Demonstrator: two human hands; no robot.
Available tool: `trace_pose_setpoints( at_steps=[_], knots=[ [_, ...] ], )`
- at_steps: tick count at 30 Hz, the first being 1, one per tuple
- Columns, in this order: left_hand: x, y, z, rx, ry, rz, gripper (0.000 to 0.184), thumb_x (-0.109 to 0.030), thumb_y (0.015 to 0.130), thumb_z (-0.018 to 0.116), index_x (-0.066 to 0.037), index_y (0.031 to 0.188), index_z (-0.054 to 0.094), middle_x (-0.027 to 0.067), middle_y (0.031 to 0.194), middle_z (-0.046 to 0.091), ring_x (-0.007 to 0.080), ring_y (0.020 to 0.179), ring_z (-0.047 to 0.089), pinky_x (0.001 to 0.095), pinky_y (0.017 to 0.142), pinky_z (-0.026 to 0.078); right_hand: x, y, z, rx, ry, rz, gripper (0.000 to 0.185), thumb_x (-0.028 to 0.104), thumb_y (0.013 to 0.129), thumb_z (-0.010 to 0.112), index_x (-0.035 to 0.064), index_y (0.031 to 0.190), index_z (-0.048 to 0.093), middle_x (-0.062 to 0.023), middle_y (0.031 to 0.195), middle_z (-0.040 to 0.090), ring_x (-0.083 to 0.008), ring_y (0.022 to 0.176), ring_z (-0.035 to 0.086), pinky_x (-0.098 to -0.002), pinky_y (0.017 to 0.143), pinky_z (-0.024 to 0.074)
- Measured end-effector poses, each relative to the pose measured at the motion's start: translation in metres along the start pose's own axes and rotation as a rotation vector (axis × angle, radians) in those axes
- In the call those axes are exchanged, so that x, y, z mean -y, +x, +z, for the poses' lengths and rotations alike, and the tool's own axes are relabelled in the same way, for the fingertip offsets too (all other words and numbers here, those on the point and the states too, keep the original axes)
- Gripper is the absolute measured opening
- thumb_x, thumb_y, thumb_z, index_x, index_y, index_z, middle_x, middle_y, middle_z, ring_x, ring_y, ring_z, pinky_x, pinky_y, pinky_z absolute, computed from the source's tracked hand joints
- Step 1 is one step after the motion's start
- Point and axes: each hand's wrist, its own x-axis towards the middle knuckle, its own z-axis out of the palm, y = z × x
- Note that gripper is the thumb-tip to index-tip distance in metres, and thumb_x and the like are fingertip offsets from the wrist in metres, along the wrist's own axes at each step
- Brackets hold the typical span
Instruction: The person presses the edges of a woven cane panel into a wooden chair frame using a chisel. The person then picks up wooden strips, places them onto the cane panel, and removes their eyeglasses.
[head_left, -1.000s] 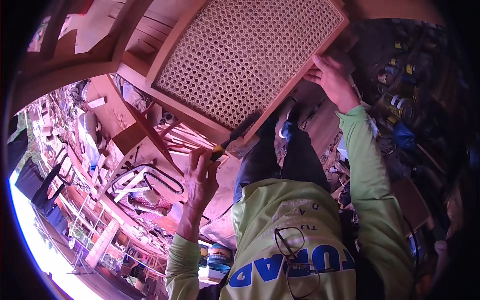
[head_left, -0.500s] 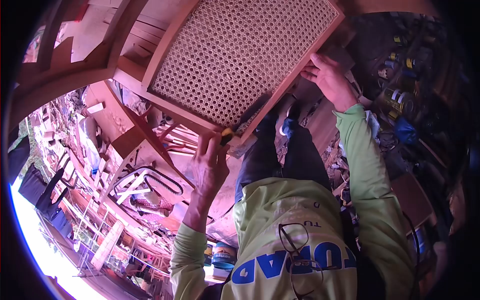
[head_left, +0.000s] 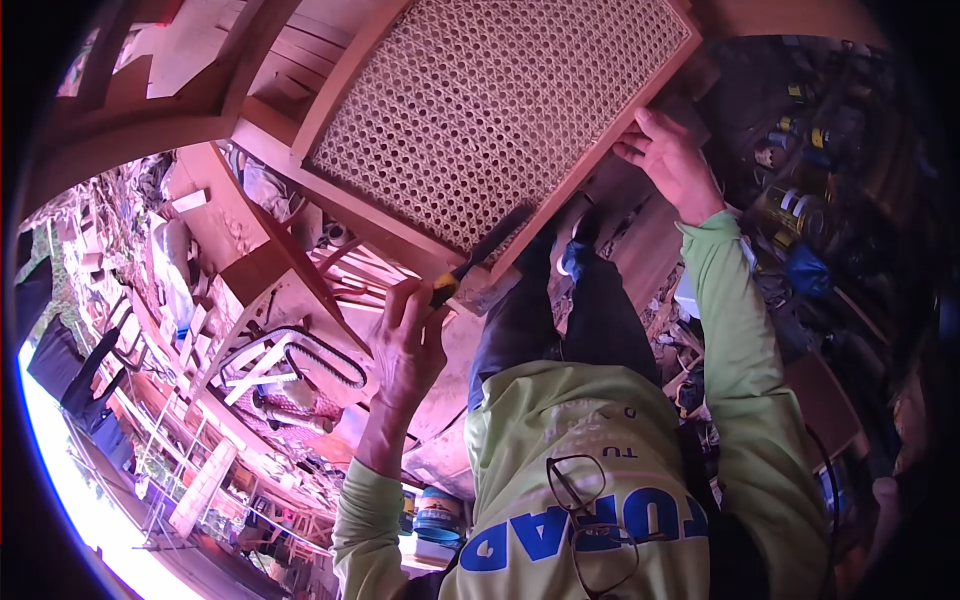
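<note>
A wooden frame (head_left: 580, 185) holding a panel of woven cane (head_left: 500, 110) fills the upper middle of the view, tilted. My left hand (head_left: 408, 345) is closed around the yellow-and-black handle of a file (head_left: 490, 243), or a tool much like one. Its long dark blade reaches across the frame's lower corner onto the cane. My right hand (head_left: 668, 165) grips the frame's right edge with its fingertips against the wood. Part of those fingers is hidden by the edge.
Curved wooden parts (head_left: 150, 140) stand at upper left. A hacksaw-like tool (head_left: 325, 350) lies on a cluttered surface at left. Tins (head_left: 795, 205) and a blue bag (head_left: 808, 270) are at right. A blue tub (head_left: 437, 515) stands near my left sleeve. Eyeglasses (head_left: 590, 525) hang at my chest.
My left hand has pulled down and slightly left with the tool, so more of its dark blade shows. The frame and my right hand have shifted slightly right in view.
</note>
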Motion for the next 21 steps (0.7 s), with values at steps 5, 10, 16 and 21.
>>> trace_pose_setpoints(
  at_steps=[5, 10, 16, 21],
  knots=[
    [0.002, 0.007, 0.000, 0.050, 0.024, 0.000, 0.035, 0.000, 0.090, 0.082, -0.003, 0.122, 0.068, 0.0152, 0.121, 0.069, 0.0376, 0.098, 0.076, 0.0449, 0.078, 0.062, 0.002, -0.001, -0.002, 0.006, -0.009, -0.015, 0.031, 0.034, 0.112, 0.068, 0.0127, 0.135, 0.069, -0.0055, 0.131, 0.072, -0.0227, 0.121, 0.067, -0.0458, 0.110, 0.0521],
    [0.010, 0.000, 0.001, 0.000, -0.061, -0.001, 0.035, 0.000, 0.089, 0.083, -0.004, 0.121, 0.069, 0.0145, 0.123, 0.069, 0.0358, 0.095, 0.078, 0.0442, 0.073, 0.062, -0.002, 0.002, -0.004, -0.012, 0.007, -0.011, 0.031, 0.034, 0.113, 0.068, 0.0126, 0.135, 0.069, -0.0061, 0.131, 0.072, -0.0227, 0.121, 0.066, -0.0453, 0.109, 0.0519],
    [0.010, 0.007, 0.001, 0.069, -0.060, -0.009, 0.039, -0.005, 0.090, 0.086, -0.006, 0.124, 0.069, 0.0150, 0.116, 0.074, 0.0349, 0.090, 0.080, 0.0421, 0.071, 0.064, -0.001, 0.001, -0.003, 0.003, -0.010, -0.009, 0.031, 0.034, 0.113, 0.067, 0.0125, 0.135, 0.069, -0.0058, 0.130, 0.072, -0.0221, 0.121, 0.066, -0.0449, 0.110, 0.0518],
    [0.011, 0.008, -0.004, 0.151, -0.088, -0.049, 0.043, -0.008, 0.089, 0.089, -0.007, 0.127, 0.070, 0.0179, 0.100, 0.082, 0.0366, 0.083, 0.082, 0.0421, 0.071, 0.065, -0.001, -0.001, 0.002, -0.028, 0.010, -0.026, 0.030, 0.032, 0.111, 0.071, 0.0120, 0.133, 0.069, -0.0058, 0.127, 0.073, -0.0231, 0.117, 0.068, -0.0459, 0.108, 0.0527]
  ],
)
